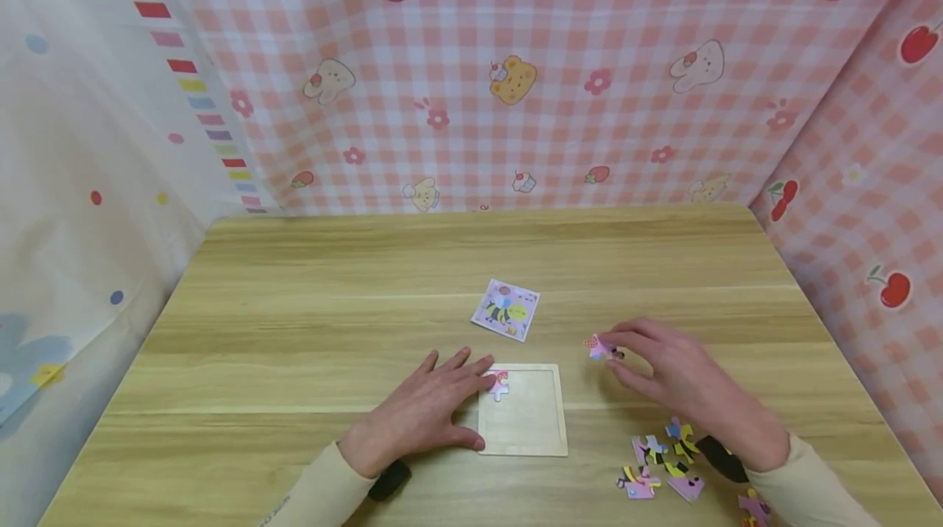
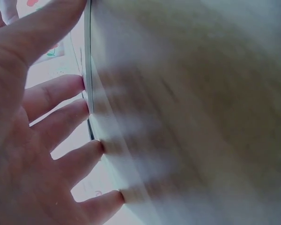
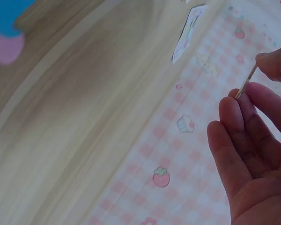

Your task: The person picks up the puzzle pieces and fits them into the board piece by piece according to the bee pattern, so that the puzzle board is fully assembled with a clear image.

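Note:
My right hand [image 1: 674, 367] pinches a pink jigsaw piece [image 1: 598, 348] between thumb and fingers, to the right of a square wooden tray [image 1: 560, 416]. In the right wrist view the piece [image 3: 246, 82] shows edge-on, as a thin strip. At the tray's left side my left hand [image 1: 427, 408] lies spread, with the thumb at the lower left corner and the fingertips along the upper left. Inside the tray's upper left corner sits one pink jigsaw piece [image 1: 498, 386], partly covered by a fingertip. The left wrist view shows the left fingers [image 2: 61, 124] straight and apart.
Several loose jigsaw pieces [image 1: 639, 482] with yellow, black and pink print lie near the right forearm. Another piece [image 1: 753, 508] is at the bottom edge of the head view. A bee picture card [image 1: 506, 311] rests behind the tray. Patterned curtains [image 1: 560, 126] border the wooden table.

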A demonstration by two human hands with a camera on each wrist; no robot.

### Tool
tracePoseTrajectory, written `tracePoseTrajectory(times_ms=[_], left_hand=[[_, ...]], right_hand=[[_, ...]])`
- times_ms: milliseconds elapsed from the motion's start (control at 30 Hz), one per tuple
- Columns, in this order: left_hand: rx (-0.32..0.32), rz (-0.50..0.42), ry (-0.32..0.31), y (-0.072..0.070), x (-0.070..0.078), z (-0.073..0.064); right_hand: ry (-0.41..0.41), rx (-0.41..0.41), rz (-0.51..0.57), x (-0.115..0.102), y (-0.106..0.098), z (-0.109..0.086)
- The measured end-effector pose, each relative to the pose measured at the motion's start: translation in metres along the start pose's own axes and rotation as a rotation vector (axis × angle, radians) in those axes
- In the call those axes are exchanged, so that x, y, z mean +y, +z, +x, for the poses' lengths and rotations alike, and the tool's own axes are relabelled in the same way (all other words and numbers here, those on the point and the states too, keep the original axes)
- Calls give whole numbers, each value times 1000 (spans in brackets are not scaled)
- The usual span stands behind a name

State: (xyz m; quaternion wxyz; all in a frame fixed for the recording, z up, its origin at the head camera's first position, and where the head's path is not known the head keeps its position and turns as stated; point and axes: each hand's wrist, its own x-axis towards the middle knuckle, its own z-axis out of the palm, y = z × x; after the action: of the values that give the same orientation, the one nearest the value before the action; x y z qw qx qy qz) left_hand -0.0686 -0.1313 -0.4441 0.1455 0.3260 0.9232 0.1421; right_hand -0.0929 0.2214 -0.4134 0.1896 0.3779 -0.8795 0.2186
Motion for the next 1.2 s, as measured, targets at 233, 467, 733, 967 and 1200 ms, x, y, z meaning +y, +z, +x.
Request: tracePoseTrajectory(times_ms=[233, 467, 733, 967, 1200], left_hand=[[7, -2, 3, -1, 1, 2], [11, -9, -4, -2, 2, 1], [7, -13, -11, -2, 2, 0], [12, 4, -6, -1, 0, 1], [11, 14, -5, 0, 1, -1]], right_hand=[[-75, 26, 26, -7, 10, 8], [-120, 4, 46, -12, 18, 14], [-115, -59, 73, -19, 26, 19], [-67, -165, 69, -29, 33, 26], [-94, -219, 100, -34, 41, 32]])
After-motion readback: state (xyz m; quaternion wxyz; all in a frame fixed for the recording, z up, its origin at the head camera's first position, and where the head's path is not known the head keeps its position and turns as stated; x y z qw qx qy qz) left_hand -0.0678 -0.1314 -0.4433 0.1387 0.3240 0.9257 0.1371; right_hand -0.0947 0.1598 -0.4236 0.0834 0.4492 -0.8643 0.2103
